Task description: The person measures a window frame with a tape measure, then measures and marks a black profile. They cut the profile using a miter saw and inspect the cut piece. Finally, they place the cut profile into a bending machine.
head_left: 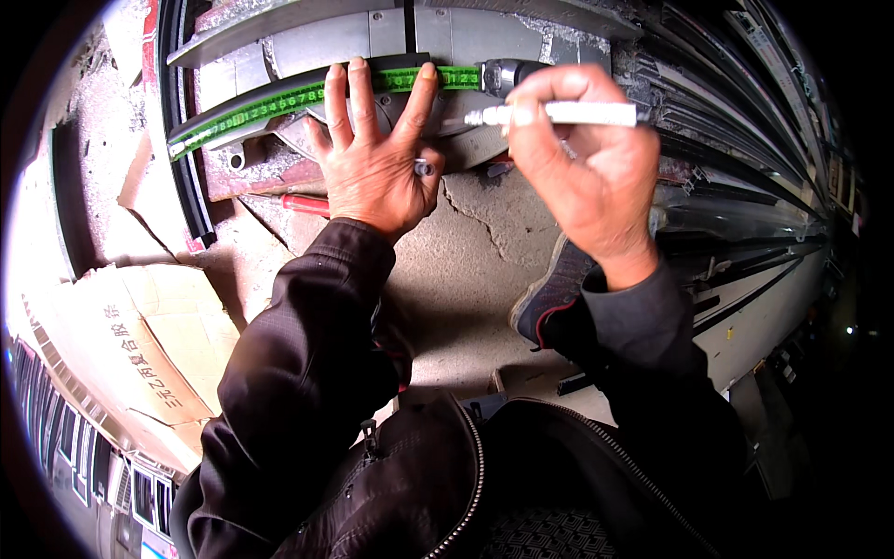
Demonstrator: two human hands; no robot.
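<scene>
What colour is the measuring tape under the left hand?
Bright green measuring tape with dark markings, seen in the head view.

1. The tape measure (pixel 307 93) lay along the metal profile (pixel 372 37), running from left to right at the far side of the concrete floor (pixel 466 270).
2. The left hand (pixel 372 158) rested on the tape, fingers pointing away from the person.
3. The right hand (pixel 582 168) stood just right of the left hand, with the marker (pixel 568 114) lying crosswise in it, tip toward the tape's right end.
4. A screwdriver (pixel 303 203) lay on the floor, just left of the left wrist and nearer than the profile.
5. A cardboard box (pixel 140 345) sat at the near left.
6. A shoe (pixel 549 298) stood below the right wrist.
7. Long rails (pixel 745 224) lay along the right side.
</scene>
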